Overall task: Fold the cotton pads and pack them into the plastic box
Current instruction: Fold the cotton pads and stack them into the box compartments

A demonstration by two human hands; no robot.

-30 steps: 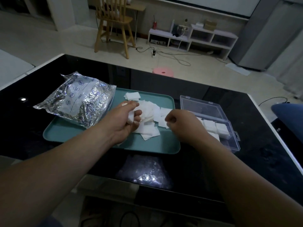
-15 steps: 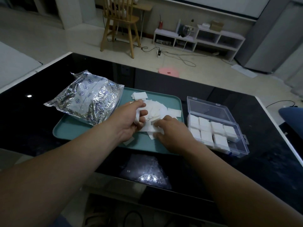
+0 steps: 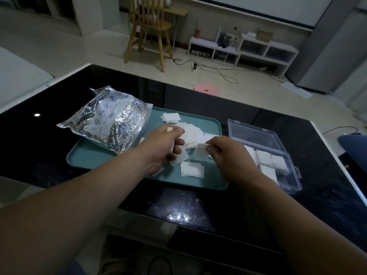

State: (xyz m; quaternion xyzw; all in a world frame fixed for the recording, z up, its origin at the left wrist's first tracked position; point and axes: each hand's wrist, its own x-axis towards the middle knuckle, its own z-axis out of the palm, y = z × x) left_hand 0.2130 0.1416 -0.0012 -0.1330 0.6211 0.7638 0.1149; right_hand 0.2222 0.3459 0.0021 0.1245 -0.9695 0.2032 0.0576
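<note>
Loose white cotton pads [image 3: 192,169] lie scattered on a teal tray [image 3: 206,181]. My left hand [image 3: 161,148] is over the tray's middle, its fingers curled round a folded white pad. My right hand [image 3: 228,155] pinches one pad [image 3: 200,150] by its edge and holds it just above the tray. To the right stands a clear plastic box [image 3: 286,183] with its lid open at the back; folded pads [image 3: 273,161] fill its right part. My right wrist hides the box's near left part.
A crinkled silver foil bag [image 3: 108,126] lies across the tray's left end. All stands on a glossy black table [image 3: 317,195] whose right edge is close to the box. Beyond are a pink stool [image 3: 205,89], a wooden chair [image 3: 148,30] and a low white shelf.
My right hand has lifted one pad off the pile and drawn it toward me. My left hand has kept its hold on the folded pad. The camera has tilted slightly.
</note>
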